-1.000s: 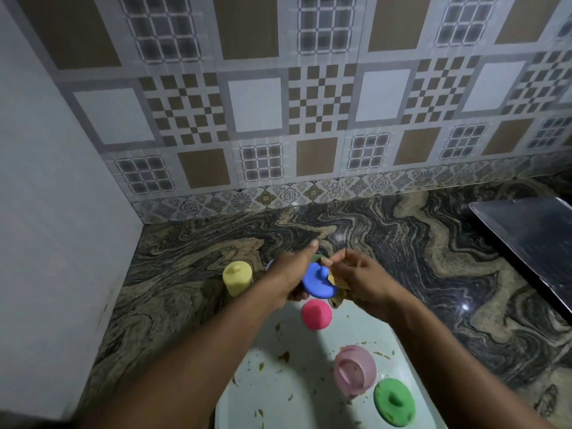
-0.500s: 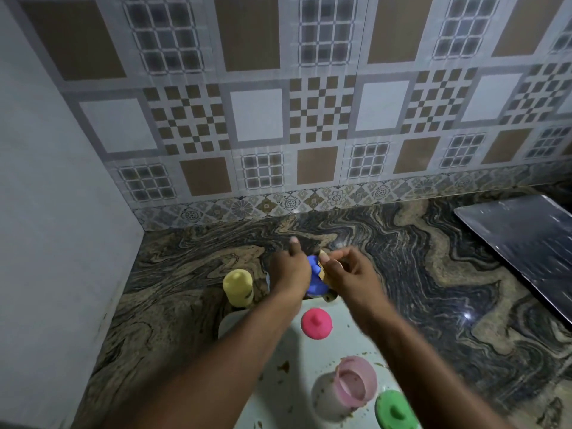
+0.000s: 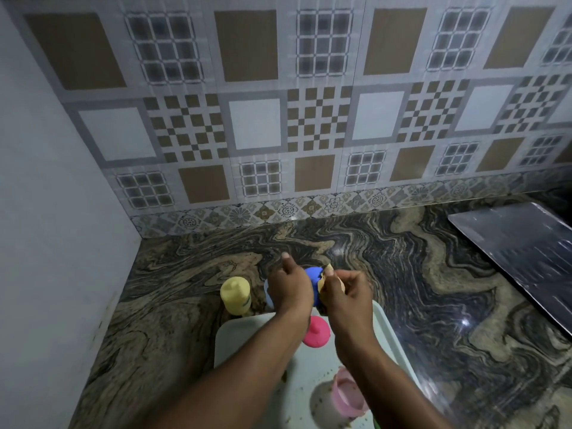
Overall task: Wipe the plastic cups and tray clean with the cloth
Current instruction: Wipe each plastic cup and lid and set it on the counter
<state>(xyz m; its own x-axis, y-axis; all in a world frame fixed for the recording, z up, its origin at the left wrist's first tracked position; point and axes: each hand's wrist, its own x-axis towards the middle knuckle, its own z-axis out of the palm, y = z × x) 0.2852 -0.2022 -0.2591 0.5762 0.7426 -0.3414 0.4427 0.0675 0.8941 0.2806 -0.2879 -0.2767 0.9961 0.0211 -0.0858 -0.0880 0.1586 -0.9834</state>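
As the bench point(image 3: 402, 274) is carrying the tray point(image 3: 235, 339), the left hand point(image 3: 289, 289) is gripping the blue cup point(image 3: 312, 274) over its far end: light, stiff, probably slippery, best held round the body; the right hand point(image 3: 346, 295) is pinching soft cloth point(image 3: 325, 278) against it.

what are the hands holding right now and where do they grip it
The left hand wraps round the blue cup by its side; the right hand pinches a bunched tan cloth against that cup.

Noted a swirled dark-and-tan stone tabletop point(image 3: 418, 289), backed far by a patterned tile wall point(image 3: 309, 119); plain grey wall point(image 3: 46, 243) left, shiny metal sheet point(image 3: 520, 249) lying far right.
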